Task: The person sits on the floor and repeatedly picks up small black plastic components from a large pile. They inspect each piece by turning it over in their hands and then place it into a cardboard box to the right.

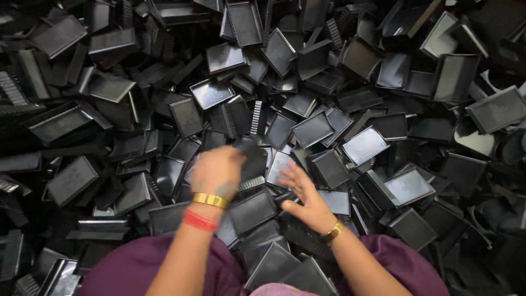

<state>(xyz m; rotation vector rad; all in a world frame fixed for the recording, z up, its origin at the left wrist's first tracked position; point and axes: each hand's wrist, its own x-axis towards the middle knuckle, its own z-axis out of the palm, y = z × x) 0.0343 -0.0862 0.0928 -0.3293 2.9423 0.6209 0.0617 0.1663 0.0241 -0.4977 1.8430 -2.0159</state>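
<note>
My left hand (216, 171): it is closed around a black plastic tray (253, 156), which I hold by its near end; the fingers are curled on it, and the hand looks blurred in the picture.
Held tray: it stands a little above the pile, just in front of my left hand, with a ribbed edge showing below my fingers.
My right hand (306, 196): it is open, fingers spread wide and a little bent, palm turned toward the left; it holds nothing.
Under the right fingers: a shiny rectangular tray (280, 166) lies just beside the fingertips; I cannot tell if they touch it.
Left wrist: I wear a gold bangle (210, 200) and next to it a red band (198, 221).
Right wrist: a gold watch (331, 233) is on it.
Sleeves and lap: purple cloth (137, 268) covers my upper arms and knees at the bottom of the view.
Pile: many black rectangular trays (109, 87) lie in a big heap all around, some face up, some on their side, some upside down, overlapping each other.
Near tray: one larger dark tray (253, 210) lies between my two forearms, close to my body.
Light: some trays, like one on the right (365, 145), reflect the light and look grey.
</note>
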